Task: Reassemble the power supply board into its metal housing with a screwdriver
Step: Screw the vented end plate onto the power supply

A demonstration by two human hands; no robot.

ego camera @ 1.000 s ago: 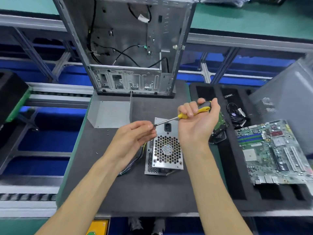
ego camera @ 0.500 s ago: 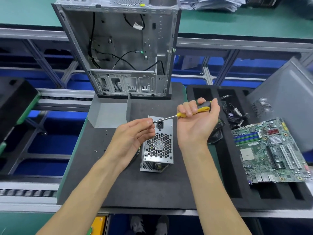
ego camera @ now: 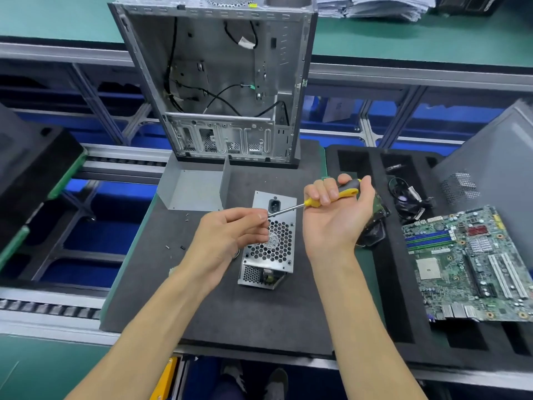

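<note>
The silver power supply housing (ego camera: 274,243) with a honeycomb fan grille lies on the dark foam mat, between my two hands. My right hand (ego camera: 340,217) grips the yellow and black screwdriver (ego camera: 337,194) by its handle, palm up, above the housing's right side. The shaft points left to my left hand (ego camera: 230,235), whose fingertips pinch around the tip; whether a screw sits there I cannot tell. A bent grey metal cover (ego camera: 191,189) lies behind, to the left.
An open computer case (ego camera: 219,82) stands at the mat's far edge. A green motherboard (ego camera: 473,264) rests on a black foam tray (ego camera: 403,321) at the right, with cables (ego camera: 406,197) behind it. Small loose screws (ego camera: 182,247) lie on the mat (ego camera: 230,313) at the left.
The view has tilted up and shifted a little. Both hands keep the same hold on the screwdriver, with my left fingertips staying at its tip.
</note>
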